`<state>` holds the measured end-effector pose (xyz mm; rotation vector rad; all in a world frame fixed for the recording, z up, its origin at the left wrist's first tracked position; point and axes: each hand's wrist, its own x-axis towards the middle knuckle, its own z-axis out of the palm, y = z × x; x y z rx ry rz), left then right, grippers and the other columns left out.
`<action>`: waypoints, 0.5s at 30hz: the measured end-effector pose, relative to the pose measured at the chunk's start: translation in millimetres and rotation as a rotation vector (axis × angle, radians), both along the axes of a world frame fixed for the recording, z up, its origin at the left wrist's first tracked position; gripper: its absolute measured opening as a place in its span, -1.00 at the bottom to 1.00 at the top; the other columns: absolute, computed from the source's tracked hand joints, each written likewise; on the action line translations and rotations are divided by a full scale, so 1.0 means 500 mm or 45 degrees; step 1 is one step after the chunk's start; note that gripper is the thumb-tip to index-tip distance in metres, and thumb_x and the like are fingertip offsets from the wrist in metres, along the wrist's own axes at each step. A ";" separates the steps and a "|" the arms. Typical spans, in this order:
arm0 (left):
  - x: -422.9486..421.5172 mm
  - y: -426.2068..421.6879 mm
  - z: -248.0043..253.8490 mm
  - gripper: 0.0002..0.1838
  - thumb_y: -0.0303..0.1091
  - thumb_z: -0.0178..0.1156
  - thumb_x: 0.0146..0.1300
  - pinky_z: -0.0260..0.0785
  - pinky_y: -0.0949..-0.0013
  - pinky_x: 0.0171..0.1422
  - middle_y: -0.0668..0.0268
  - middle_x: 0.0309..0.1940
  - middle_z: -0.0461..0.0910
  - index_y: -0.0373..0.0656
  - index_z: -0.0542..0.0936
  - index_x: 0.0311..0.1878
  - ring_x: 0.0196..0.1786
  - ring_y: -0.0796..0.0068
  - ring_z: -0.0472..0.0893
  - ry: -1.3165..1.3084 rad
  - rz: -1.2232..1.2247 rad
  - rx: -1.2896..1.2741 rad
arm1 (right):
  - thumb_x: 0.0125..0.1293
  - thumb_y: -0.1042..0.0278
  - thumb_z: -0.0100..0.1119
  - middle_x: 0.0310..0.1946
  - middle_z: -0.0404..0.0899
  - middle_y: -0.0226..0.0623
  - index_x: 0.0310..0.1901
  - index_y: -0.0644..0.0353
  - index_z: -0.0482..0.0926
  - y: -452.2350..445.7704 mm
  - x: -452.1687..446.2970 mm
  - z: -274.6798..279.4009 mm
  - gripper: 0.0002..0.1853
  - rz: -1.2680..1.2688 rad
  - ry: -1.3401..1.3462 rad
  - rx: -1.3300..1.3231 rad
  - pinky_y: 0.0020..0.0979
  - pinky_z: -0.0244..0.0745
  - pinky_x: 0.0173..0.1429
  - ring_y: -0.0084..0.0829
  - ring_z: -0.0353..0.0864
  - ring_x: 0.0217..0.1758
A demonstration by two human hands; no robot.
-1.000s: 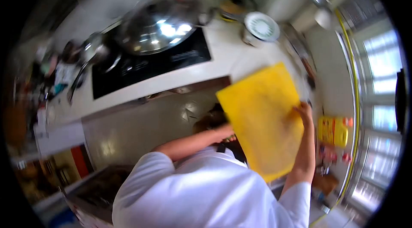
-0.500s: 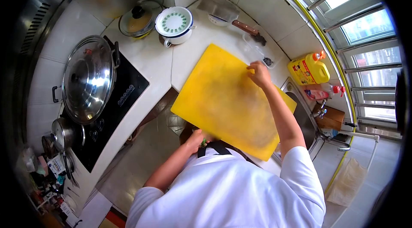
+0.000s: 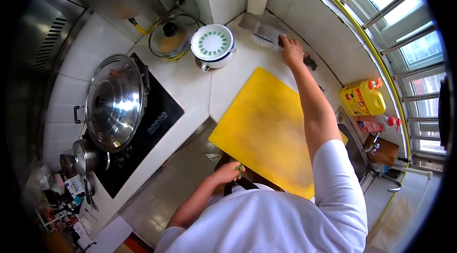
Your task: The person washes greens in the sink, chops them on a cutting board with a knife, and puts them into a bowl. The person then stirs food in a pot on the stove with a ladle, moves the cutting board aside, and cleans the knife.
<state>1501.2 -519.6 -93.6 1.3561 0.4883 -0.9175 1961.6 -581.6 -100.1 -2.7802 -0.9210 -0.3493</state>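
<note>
My right hand [image 3: 292,52] reaches to the back of the counter, its fingers closed around the handle of a cleaver [image 3: 262,27]. The wide metal blade rests across a white bowl [image 3: 263,41]. Down by my waist, my left hand [image 3: 226,173] is closed on a small bunch of green leaves [image 3: 239,169]; their exact kind is too small to make out. Between the two hands a yellow cutting board [image 3: 264,124] lies on the counter, its near edge at my body and its right part behind my right arm.
Left of the board, a large lidded wok [image 3: 114,105] sits on a black cooktop [image 3: 159,112]. A bowl with a green-patterned plate [image 3: 212,42] and a glass-lidded dish [image 3: 164,43] stand behind. To the right are a yellow jug [image 3: 364,100] and the sink [image 3: 352,143].
My right hand has left the far edge of the cutting board and moved up to the cleaver's handle. The board now lies flatter. My left hand stays low with the green leaves.
</note>
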 end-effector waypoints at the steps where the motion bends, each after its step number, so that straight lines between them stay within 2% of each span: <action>1: 0.000 0.010 0.011 -0.69 -0.46 -0.09 0.16 0.30 0.51 -0.44 0.32 -0.40 0.53 -0.18 0.42 -0.01 -0.47 0.60 0.47 0.002 0.005 0.010 | 0.02 0.53 0.08 -0.02 0.51 -0.25 0.11 -0.05 0.42 0.004 0.011 0.001 -0.47 0.024 0.009 -0.031 -0.24 0.26 0.18 -0.20 0.40 0.11; 2: -0.001 0.020 0.021 -0.69 -0.45 -0.08 0.18 0.33 0.49 -0.37 0.31 -0.37 0.52 -0.20 0.41 0.01 -0.42 0.58 0.49 -0.046 0.159 0.029 | 0.02 0.52 0.14 -0.01 0.50 -0.26 0.09 -0.02 0.42 0.008 0.017 0.002 -0.48 0.045 0.017 -0.063 -0.23 0.28 0.15 -0.20 0.42 0.07; 3: 0.000 0.028 0.027 -0.68 -0.43 -0.07 0.20 0.36 0.48 -0.30 0.30 -0.34 0.52 -0.23 0.40 0.03 -0.36 0.56 0.51 -0.094 0.308 0.046 | 0.03 0.53 0.01 -0.17 0.55 -0.30 0.01 0.01 0.46 0.009 0.011 0.012 -0.57 0.103 -0.055 -0.023 -0.27 0.32 0.04 -0.23 0.48 -0.04; 4: 0.001 0.034 0.026 -0.68 -0.43 -0.07 0.20 0.36 0.48 -0.30 0.30 -0.34 0.52 -0.23 0.40 0.03 -0.36 0.56 0.51 -0.089 0.300 0.046 | 0.03 0.53 0.01 -0.17 0.55 -0.30 0.01 0.01 0.46 0.009 0.010 0.021 -0.57 0.096 -0.050 -0.024 -0.27 0.32 0.04 -0.23 0.48 -0.04; 6: 0.015 0.042 0.015 -0.62 -0.37 -0.04 0.25 0.35 0.42 -0.06 0.24 -0.20 0.48 -0.27 0.35 0.13 -0.15 0.48 0.49 -0.413 0.537 0.290 | 0.06 0.52 0.00 -0.23 0.55 -0.32 -0.02 0.00 0.48 -0.002 0.006 0.048 -0.60 0.221 -0.161 0.079 -0.25 0.34 -0.02 -0.22 0.47 -0.05; 8: 0.048 0.042 0.002 -0.57 -0.35 -0.03 0.28 0.25 0.37 0.12 0.19 -0.07 0.42 -0.29 0.30 0.19 0.03 0.44 0.39 -0.478 0.791 0.142 | 0.12 0.47 0.00 -0.26 0.53 -0.31 -0.06 0.00 0.50 -0.015 -0.018 0.108 -0.68 0.253 -0.193 0.054 -0.23 0.37 -0.09 -0.23 0.48 -0.08; 10: 0.080 0.047 -0.009 -0.56 -0.36 -0.05 0.29 0.22 0.35 0.15 0.12 -0.01 0.37 -0.28 0.28 0.22 0.07 0.36 0.37 -0.625 0.706 0.105 | 0.16 0.39 0.06 -0.25 0.52 -0.31 -0.06 -0.01 0.51 -0.053 -0.060 0.145 -0.72 0.311 -0.148 0.137 -0.21 0.38 -0.16 -0.26 0.49 -0.10; 12: 0.119 0.045 -0.010 -0.57 -0.42 -0.01 0.25 0.26 0.30 0.12 0.06 -0.06 0.39 -0.27 0.33 0.19 0.03 0.20 0.42 -0.917 0.513 0.396 | 0.15 0.39 0.10 -0.25 0.52 -0.28 -0.04 -0.01 0.50 -0.105 -0.149 0.197 -0.71 0.181 -0.011 0.195 -0.23 0.39 -0.17 -0.26 0.50 -0.13; 13: 0.139 0.042 0.000 -0.57 -0.42 -0.01 0.25 0.26 0.30 0.12 0.06 -0.06 0.39 -0.27 0.33 0.19 0.03 0.20 0.42 -0.905 0.480 0.374 | 0.15 0.38 0.14 -0.25 0.52 -0.25 -0.02 -0.01 0.50 -0.132 -0.192 0.213 -0.69 0.091 0.074 0.282 -0.26 0.40 -0.19 -0.25 0.51 -0.15; 14: 0.162 0.036 0.018 -0.57 -0.44 0.03 0.22 0.28 0.27 0.11 0.04 -0.08 0.39 -0.25 0.35 0.17 0.02 0.14 0.42 -1.021 0.354 0.569 | 0.15 0.38 0.14 -0.25 0.52 -0.25 -0.02 -0.01 0.50 -0.167 -0.229 0.211 -0.69 0.055 0.079 0.274 -0.26 0.40 -0.19 -0.25 0.51 -0.15; 15: 0.182 0.027 0.031 -0.57 -0.46 0.06 0.18 0.29 0.24 0.09 0.03 -0.10 0.39 -0.23 0.37 0.16 0.01 0.08 0.42 -1.141 0.227 0.762 | 0.15 0.42 0.15 -0.27 0.52 -0.28 0.00 0.01 0.49 -0.207 -0.269 0.204 -0.66 0.046 0.277 0.536 -0.33 0.40 -0.17 -0.31 0.52 -0.18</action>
